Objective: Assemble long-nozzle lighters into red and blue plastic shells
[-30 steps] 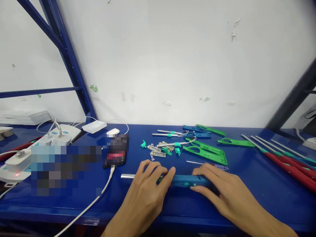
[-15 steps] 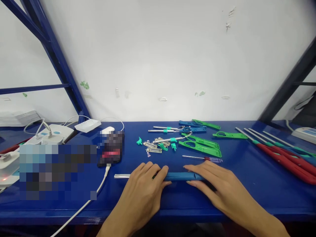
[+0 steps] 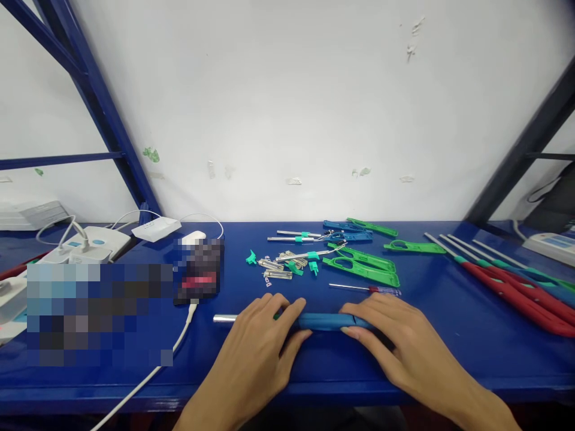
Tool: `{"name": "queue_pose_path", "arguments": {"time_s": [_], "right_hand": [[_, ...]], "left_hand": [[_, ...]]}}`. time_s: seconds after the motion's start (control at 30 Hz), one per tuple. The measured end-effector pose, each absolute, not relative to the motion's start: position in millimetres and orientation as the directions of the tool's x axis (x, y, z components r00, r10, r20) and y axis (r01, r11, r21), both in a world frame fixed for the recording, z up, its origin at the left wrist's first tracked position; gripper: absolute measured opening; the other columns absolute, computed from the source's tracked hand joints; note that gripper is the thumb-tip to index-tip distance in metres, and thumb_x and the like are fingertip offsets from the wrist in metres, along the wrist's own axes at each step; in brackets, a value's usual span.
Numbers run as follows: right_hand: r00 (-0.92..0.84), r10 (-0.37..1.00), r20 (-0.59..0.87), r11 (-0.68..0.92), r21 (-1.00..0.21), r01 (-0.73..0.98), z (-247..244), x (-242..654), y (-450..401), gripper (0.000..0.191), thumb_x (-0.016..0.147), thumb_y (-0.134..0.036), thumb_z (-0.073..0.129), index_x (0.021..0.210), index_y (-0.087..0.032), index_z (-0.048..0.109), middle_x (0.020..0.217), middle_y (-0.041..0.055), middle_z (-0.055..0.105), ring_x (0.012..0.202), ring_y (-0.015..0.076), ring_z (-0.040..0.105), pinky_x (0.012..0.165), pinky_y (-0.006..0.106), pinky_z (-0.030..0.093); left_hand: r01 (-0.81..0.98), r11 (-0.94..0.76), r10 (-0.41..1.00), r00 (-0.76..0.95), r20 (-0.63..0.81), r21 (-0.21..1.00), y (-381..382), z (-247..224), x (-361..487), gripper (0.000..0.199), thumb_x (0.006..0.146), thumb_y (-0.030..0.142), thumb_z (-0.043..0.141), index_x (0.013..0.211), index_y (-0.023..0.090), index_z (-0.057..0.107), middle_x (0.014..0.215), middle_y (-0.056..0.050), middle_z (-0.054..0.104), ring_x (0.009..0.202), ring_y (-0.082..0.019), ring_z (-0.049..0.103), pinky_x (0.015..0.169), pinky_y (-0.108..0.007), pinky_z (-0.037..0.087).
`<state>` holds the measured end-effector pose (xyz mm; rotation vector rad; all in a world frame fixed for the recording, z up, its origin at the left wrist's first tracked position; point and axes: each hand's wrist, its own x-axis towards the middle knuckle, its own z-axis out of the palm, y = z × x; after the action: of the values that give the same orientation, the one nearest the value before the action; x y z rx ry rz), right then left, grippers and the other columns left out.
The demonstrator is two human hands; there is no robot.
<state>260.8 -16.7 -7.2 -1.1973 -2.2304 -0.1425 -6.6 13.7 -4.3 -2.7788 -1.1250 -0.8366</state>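
Observation:
Both hands grip a blue long-reach lighter point(image 3: 321, 322) that lies level above the front of the table. My left hand point(image 3: 263, 341) is closed round it where the blue handle meets the silver tube, whose end sticks out to the left. My right hand point(image 3: 399, 335) pinches the handle's right end between thumb and fingers, hiding that end. Just behind the right fingers lies a screwdriver point(image 3: 363, 288) with a thin shaft. Farther back are green handle shells point(image 3: 363, 272), clear fuel tanks point(image 3: 277, 275), metal tubes point(image 3: 294, 239) and small teal triggers point(image 3: 313, 267).
On the right lie several red and blue long lighters point(image 3: 507, 287), beside another green shell point(image 3: 415, 246). To the left are a phone point(image 3: 197, 272) on a white cable point(image 3: 179, 344), a power strip point(image 3: 105, 239) and a blurred-out patch. A white wall backs the blue table point(image 3: 251, 386).
My right hand has moved in a little to the left along the handle and its fingers have closed more. The lighter's tube shows slightly less beyond my left hand.

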Motion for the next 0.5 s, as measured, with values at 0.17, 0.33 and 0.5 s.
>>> {"name": "queue_pose_path", "arguments": {"time_s": [0.17, 0.33, 0.5], "right_hand": [[-0.344, 0.785, 0.516, 0.521, -0.247, 0.817, -7.5, 260.4, -15.8, 0.021, 0.110, -0.036, 0.051, 0.118, -0.031, 0.070, 0.112, 0.0018, 0.078, 0.103, 0.0232, 0.074, 0.094, 0.041, 0.057], [-0.303, 0.837, 0.456, 0.463, -0.296, 0.835, -7.4, 258.9, -14.7, 0.024, 0.110, -0.043, 0.051, 0.129, -0.035, 0.063, 0.122, 0.0000, 0.077, 0.113, 0.0241, 0.072, 0.104, 0.048, 0.053], [-0.286, 0.836, 0.467, 0.460, -0.315, 0.830, -6.5, 257.8, -13.6, 0.022, 0.109, -0.045, 0.053, 0.124, -0.034, 0.064, 0.118, 0.0006, 0.077, 0.109, 0.0246, 0.073, 0.099, 0.047, 0.056]], "left_hand": [[0.669, -0.717, 0.657, 0.557, 0.508, 0.194, 15.1, -7.4, -6.9, 0.035, 0.108, 0.022, 0.056, 0.143, 0.023, 0.058, 0.116, -0.009, 0.070, 0.104, -0.030, 0.071, 0.095, -0.056, 0.060], [0.642, -0.738, 0.642, 0.571, 0.512, 0.209, 18.1, -8.6, -7.6, 0.036, 0.106, 0.011, 0.051, 0.139, 0.024, 0.060, 0.112, -0.007, 0.069, 0.102, -0.027, 0.070, 0.096, -0.052, 0.060], [0.661, -0.728, 0.625, 0.531, 0.572, 0.181, 21.6, -12.4, -9.8, 0.032, 0.103, 0.008, 0.054, 0.129, 0.023, 0.063, 0.111, -0.007, 0.071, 0.097, -0.028, 0.069, 0.095, -0.056, 0.058]]}}
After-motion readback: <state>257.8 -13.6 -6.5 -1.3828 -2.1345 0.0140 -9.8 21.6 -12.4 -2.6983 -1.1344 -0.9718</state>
